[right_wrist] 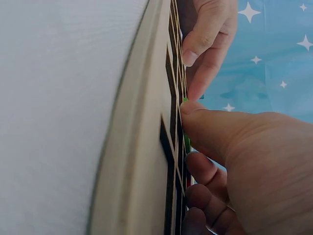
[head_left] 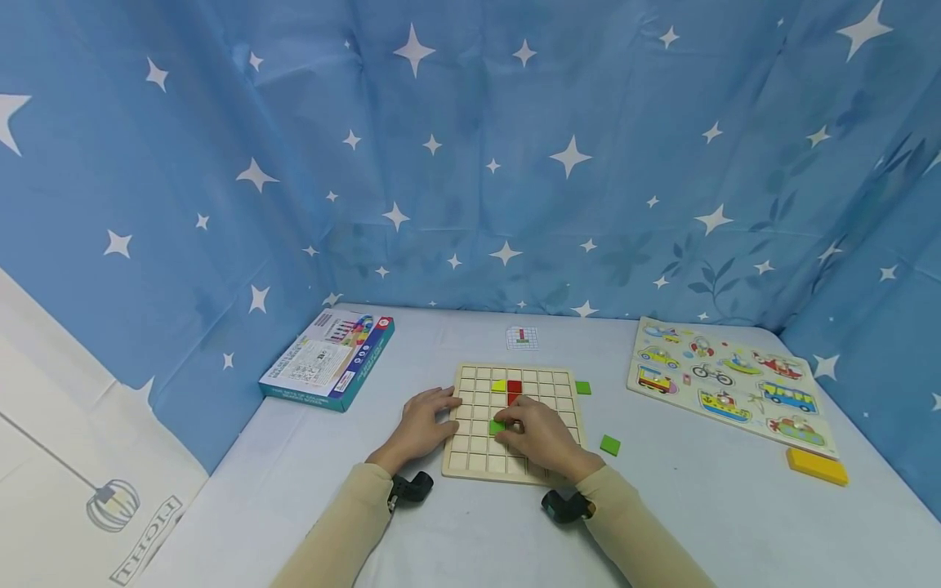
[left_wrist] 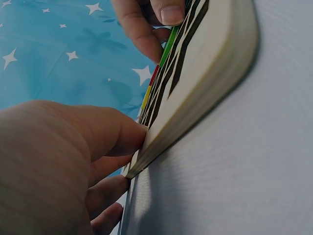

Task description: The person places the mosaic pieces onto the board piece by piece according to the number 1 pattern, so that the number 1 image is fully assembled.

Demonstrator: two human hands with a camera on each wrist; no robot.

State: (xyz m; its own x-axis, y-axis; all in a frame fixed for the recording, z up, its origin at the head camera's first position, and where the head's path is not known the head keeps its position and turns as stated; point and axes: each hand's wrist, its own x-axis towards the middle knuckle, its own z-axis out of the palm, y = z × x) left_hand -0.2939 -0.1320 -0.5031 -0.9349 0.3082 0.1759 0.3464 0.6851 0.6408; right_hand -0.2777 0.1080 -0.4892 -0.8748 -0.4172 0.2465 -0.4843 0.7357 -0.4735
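Note:
A wooden grid board lies on the table with a yellow tile and red tiles in its squares. Along its left edge rests my left hand, thumb and fingertips touching the rim; the left wrist view shows the thumb on that rim. My right hand is over the board's lower middle and pinches a green tile low against the grid. Part of that tile is hidden by the fingers; in the right wrist view its green edge shows below the thumb.
Two loose green tiles, one by the board's right edge and another nearer, lie on the table. A small pattern card sits behind the board. To the left is a box; a vehicle puzzle and yellow block are right.

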